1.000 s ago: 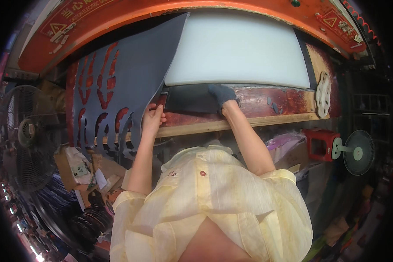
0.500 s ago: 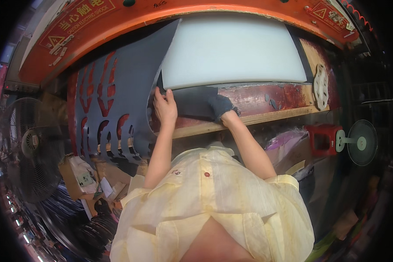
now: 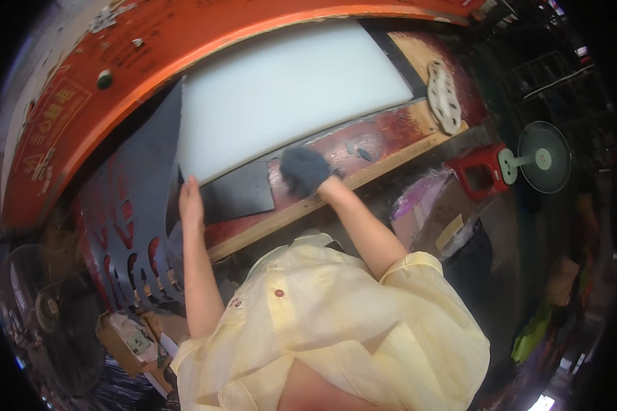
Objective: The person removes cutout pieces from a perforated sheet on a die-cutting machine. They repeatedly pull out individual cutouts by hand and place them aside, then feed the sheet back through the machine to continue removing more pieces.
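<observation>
My bare left hand point(image 3: 191, 200) is at the near-left corner of a thick white board point(image 3: 288, 96), its fingers closed at the edge of a large dark grey sheet point(image 3: 144, 151). Rows of curved shapes are cut out of this sheet, and red surface shows through them. My right hand point(image 3: 305, 171), in a dark glove, hovers over or touches the worn red bench top just beyond the board's near edge; motion blurs its fingers. Between my hands a flat black piece point(image 3: 243, 192) sticks out from under the board.
Orange machine beam point(image 3: 151, 75) runs along the far side. An off-white cutting die or slotted loop point(image 3: 444, 97) lies at the right end. Wooden strip point(image 3: 363, 179) edges the bench. A red stool point(image 3: 478, 171) and small fan point(image 3: 543, 159) stand right; a larger fan point(image 3: 51, 308) stands left.
The view has turned and shifted, so the bench appears tilted. My right hand has come off the black piece's right end. My left hand stays at the board's corner, its fingers closer together.
</observation>
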Available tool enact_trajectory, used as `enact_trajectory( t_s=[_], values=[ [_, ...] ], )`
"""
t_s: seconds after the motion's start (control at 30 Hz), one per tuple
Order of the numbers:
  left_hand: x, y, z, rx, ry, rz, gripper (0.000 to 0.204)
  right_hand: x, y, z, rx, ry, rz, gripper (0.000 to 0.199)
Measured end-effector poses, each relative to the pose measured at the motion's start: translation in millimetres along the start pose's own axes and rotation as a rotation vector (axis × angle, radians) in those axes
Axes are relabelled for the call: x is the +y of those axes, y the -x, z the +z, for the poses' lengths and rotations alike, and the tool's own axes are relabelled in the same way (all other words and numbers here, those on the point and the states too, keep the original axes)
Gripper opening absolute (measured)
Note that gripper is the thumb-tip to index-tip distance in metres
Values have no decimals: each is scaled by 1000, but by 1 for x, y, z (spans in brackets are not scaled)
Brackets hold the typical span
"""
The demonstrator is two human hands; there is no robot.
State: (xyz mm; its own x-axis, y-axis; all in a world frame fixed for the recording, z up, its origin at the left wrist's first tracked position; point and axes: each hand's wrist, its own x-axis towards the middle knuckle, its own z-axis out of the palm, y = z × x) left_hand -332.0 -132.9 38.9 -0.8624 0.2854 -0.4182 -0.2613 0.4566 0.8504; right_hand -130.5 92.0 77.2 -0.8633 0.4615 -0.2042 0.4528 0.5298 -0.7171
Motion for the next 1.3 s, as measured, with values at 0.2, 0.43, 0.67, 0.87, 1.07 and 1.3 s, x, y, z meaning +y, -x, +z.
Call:
enact_trajectory(
  t_s=[0.2,0.43,0.67,0.87,1.07,1.3],
  values=[
    [30,14,0,43,-72,-188,76,145,0,-170,899,-54,400,34],
    [46,17,0,-8,105,-155,82,286,-59,-237,457,616,338,54],
    [52,-5,4,38,83,-392,71,274,-58,-233,570,323,509,67],
    [72,-12,3,16,-188,-413,69,269,-61,-230,619,289,644,66],
    [64,-13,-10,-88,-284,-257,67,270,-62,-227,700,313,627,59],
    [61,-12,-13,-169,-426,-91,65,238,-47,-220,575,458,592,74]
  ],
)
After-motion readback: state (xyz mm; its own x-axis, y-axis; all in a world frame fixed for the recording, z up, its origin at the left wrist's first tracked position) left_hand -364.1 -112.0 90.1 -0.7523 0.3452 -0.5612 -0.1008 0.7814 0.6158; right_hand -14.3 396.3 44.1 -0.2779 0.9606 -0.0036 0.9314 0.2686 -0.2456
